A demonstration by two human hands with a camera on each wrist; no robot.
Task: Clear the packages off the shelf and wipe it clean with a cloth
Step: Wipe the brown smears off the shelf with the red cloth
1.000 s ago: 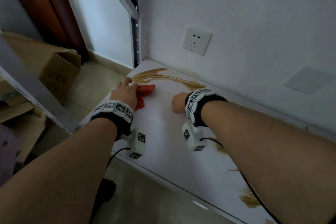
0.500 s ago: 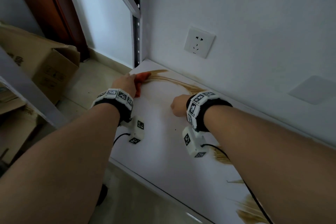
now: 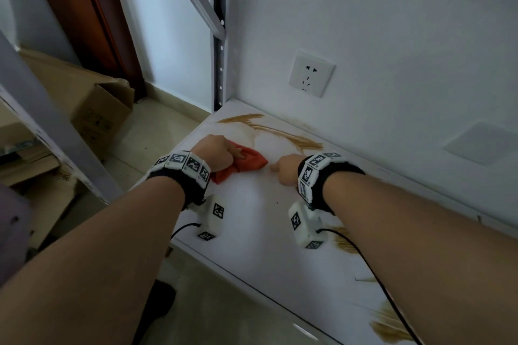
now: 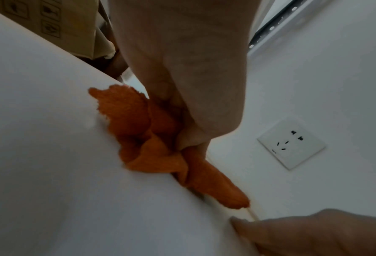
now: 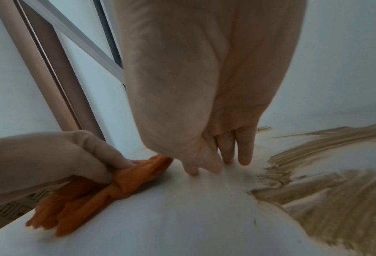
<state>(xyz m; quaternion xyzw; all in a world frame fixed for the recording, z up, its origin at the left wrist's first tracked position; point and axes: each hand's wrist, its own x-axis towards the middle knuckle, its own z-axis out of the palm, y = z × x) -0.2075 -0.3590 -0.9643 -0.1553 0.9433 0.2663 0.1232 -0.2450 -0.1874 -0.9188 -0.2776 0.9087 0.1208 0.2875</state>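
The left hand (image 3: 214, 152) bunches the orange cloth (image 3: 246, 161) against the white shelf (image 3: 252, 232), fingers curled over it. Soft, light and limp, it likely wipes best gripped at its gathered middle. The right hand (image 3: 284, 169) braces bare fingertips (image 5: 244, 160) on the shelf.

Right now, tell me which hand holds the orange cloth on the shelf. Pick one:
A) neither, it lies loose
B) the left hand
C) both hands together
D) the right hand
B: the left hand grips the bunched orange cloth against the white shelf, while the right hand rests its fingers on the shelf beside it, apart from the cloth.
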